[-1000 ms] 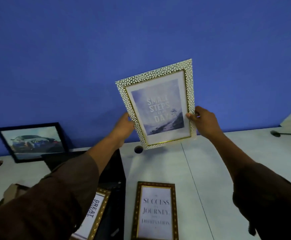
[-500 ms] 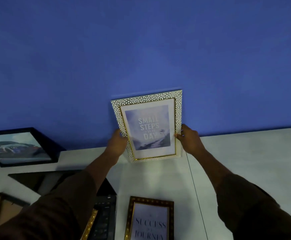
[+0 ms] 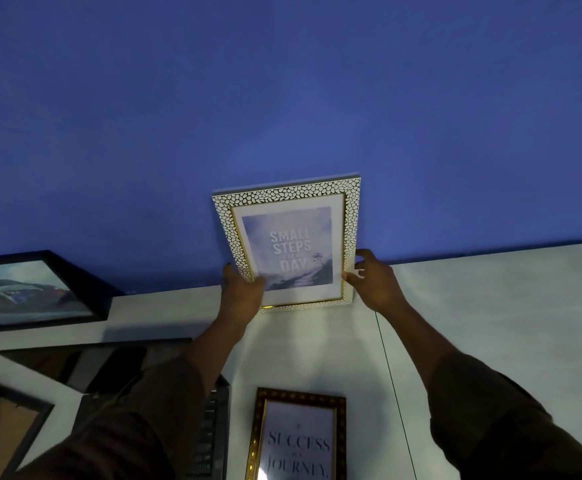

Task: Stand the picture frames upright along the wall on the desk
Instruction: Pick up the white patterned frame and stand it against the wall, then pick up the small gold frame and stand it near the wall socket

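Observation:
A white pebble-pattern frame (image 3: 289,216) with gold trim, reading "SMALL STEPS EVERY DAY", stands upright at the back of the white desk (image 3: 490,306), its top against the blue wall (image 3: 282,98). My left hand (image 3: 241,296) grips its lower left edge. My right hand (image 3: 376,282) holds its lower right edge. A black frame with a car picture (image 3: 29,292) leans against the wall at the far left. A brown-gold frame reading "SUCCESS... JOURNEY" (image 3: 300,441) lies flat near me.
A dark flat panel (image 3: 85,362) and a black keyboard (image 3: 209,441) lie left of centre. A frame lying face down with its brown backing up (image 3: 2,427) sits at the lower left. A seam (image 3: 390,375) runs across the desk.
The pebble frame has come down from mid-air and back toward the wall; its bottom edge now rests on the desk. Both hands went with it and still hold its lower sides.

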`<act>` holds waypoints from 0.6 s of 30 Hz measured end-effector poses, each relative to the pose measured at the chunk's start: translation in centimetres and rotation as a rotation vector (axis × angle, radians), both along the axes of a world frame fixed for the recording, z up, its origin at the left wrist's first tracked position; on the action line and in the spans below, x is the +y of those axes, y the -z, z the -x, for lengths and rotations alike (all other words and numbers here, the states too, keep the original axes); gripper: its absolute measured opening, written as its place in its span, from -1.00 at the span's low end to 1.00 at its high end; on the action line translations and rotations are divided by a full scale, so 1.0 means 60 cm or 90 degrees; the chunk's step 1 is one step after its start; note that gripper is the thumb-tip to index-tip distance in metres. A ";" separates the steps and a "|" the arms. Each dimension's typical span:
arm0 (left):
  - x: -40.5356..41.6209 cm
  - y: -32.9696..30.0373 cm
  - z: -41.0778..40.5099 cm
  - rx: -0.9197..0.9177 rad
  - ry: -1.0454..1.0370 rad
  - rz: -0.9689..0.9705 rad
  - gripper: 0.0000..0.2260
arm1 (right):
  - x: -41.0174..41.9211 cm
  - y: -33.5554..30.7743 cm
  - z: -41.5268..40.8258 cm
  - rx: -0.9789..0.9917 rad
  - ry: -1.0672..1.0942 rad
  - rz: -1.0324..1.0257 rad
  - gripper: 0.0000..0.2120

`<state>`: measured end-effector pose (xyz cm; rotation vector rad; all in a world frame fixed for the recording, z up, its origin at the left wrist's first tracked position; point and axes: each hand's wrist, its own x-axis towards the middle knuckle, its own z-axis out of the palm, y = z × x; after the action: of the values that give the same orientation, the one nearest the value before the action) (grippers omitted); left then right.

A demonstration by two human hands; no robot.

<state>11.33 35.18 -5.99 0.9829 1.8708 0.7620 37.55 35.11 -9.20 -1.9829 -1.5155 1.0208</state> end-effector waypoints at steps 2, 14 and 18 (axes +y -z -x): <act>-0.035 0.001 0.001 0.001 0.011 0.024 -0.32 | -0.041 -0.003 0.002 -0.001 0.033 0.034 -0.45; -0.319 0.111 0.039 -0.029 0.096 0.254 -0.31 | -0.368 0.093 0.057 0.044 0.053 0.231 -0.66; -0.402 0.136 0.049 0.017 0.122 0.327 -0.33 | -0.449 0.126 0.088 0.075 0.035 0.321 -0.72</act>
<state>8.37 11.04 -14.14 0.8216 1.8303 0.1376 32.25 8.16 -16.77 -2.2236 -1.2144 1.5854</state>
